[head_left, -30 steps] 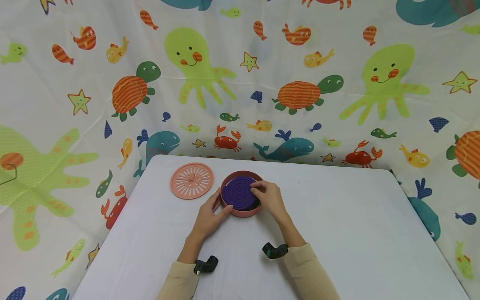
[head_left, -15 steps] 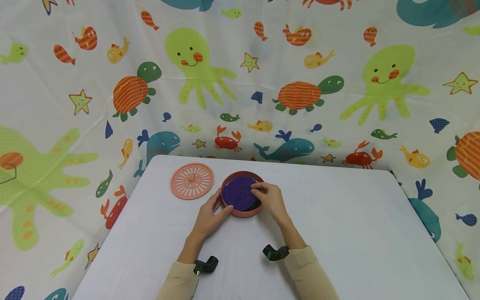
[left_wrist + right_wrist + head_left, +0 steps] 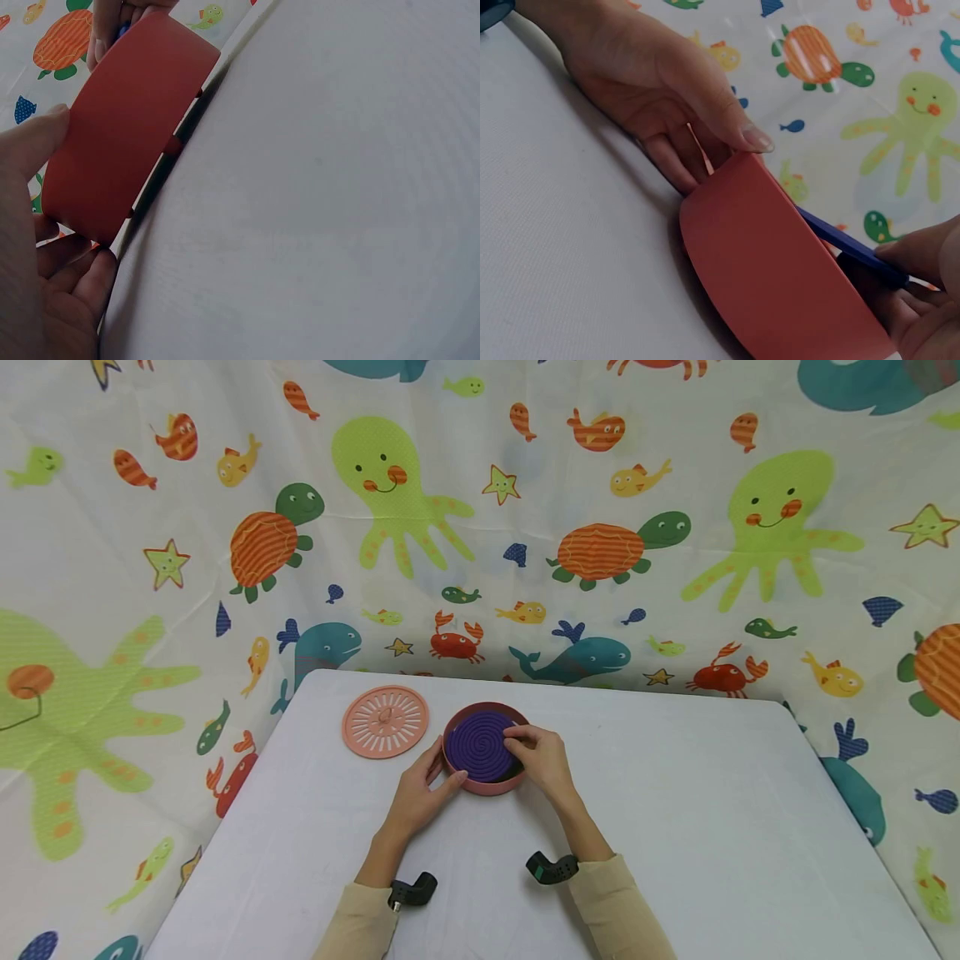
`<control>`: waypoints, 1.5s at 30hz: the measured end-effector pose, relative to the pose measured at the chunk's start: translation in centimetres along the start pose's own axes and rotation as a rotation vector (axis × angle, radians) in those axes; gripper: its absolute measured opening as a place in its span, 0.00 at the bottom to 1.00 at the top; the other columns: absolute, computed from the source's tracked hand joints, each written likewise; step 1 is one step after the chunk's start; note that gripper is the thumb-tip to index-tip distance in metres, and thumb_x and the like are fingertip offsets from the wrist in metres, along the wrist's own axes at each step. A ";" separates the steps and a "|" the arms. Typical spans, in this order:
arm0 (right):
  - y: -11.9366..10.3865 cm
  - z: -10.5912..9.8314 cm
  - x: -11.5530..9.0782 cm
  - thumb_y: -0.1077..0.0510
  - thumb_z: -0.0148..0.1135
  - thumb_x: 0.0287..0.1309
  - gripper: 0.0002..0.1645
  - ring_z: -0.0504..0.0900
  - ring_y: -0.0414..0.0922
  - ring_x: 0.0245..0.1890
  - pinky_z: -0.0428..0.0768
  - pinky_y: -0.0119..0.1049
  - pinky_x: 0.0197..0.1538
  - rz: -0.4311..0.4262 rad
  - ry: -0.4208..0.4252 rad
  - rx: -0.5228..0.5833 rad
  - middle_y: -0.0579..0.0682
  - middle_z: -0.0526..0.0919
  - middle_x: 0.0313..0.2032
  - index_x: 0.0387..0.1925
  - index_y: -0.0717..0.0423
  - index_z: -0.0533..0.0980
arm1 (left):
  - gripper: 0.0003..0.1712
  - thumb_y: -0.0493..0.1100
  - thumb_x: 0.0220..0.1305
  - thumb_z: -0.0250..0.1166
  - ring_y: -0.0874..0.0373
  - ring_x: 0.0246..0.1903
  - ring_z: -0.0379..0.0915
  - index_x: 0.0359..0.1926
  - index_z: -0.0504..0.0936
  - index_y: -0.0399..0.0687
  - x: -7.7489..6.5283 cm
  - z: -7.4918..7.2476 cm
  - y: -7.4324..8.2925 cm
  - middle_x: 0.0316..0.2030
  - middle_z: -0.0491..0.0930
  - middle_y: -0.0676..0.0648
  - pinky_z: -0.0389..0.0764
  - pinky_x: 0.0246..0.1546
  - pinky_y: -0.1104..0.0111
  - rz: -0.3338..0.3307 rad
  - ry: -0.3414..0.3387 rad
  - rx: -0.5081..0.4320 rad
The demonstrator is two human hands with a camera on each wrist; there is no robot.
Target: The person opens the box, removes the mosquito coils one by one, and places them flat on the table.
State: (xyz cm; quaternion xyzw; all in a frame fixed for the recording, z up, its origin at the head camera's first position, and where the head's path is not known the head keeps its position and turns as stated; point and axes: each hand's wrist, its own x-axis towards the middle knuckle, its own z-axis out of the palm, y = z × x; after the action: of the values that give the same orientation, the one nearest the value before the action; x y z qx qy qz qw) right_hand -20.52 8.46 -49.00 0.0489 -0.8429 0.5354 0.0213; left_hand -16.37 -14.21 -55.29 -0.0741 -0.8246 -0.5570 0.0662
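A purple spiral mosquito coil [image 3: 478, 745] sits in a round, reddish-pink mosquito coil holder [image 3: 489, 789] on the table. My left hand [image 3: 415, 795] grips the holder's left side, thumb at the near rim and fingers round the far side. With thumb and fingers, my right hand [image 3: 546, 762] pinches the right edge of the coil. In the right wrist view the coil [image 3: 847, 244] looks tilted, its pinched edge raised above the holder's rim. From the left wrist, the holder's outer wall [image 3: 124, 124] hides most of the coil.
A pink slotted round lid [image 3: 367, 727] lies flat at the back left, beside the holder. The white table [image 3: 697, 810] extends to the right and front. Behind it hangs a curtain [image 3: 540, 468] printed with sea animals.
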 end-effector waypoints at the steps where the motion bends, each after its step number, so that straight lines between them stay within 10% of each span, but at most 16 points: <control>1: 0.0 0.0 0.0 0.61 0.67 0.62 0.09 0.84 0.44 0.42 0.88 0.34 0.47 -0.004 0.001 0.003 0.55 0.88 0.46 0.43 0.56 0.87 | 0.47 0.50 0.62 0.72 0.49 0.71 0.66 0.76 0.60 0.44 0.0 0.0 0.0 0.73 0.64 0.40 0.74 0.68 0.63 0.000 0.000 -0.001; 15: -0.2 -0.9 0.2 0.60 0.68 0.61 0.08 0.81 0.44 0.38 0.80 0.23 0.39 -0.033 0.040 0.026 0.54 0.89 0.44 0.42 0.56 0.87 | 0.45 0.43 0.64 0.70 0.43 0.70 0.64 0.74 0.58 0.29 -0.6 -0.7 4.2 0.72 0.62 0.32 0.74 0.67 0.56 0.025 -0.020 0.005; 45: 0.2 -3.8 1.3 0.61 0.66 0.63 0.09 0.84 0.39 0.33 0.85 0.23 0.35 -0.001 0.131 0.186 0.60 0.88 0.41 0.44 0.59 0.86 | 0.46 0.46 0.64 0.70 0.45 0.71 0.64 0.75 0.59 0.35 -0.3 -0.1 3.9 0.74 0.62 0.36 0.71 0.69 0.58 -0.033 -0.008 0.001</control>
State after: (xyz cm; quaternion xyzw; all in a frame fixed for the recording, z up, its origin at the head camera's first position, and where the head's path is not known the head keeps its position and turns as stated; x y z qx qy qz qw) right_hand -21.90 11.90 -47.43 0.0161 -0.7863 0.6134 0.0719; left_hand -15.35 -12.82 -51.74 -0.0626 -0.8261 -0.5574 0.0537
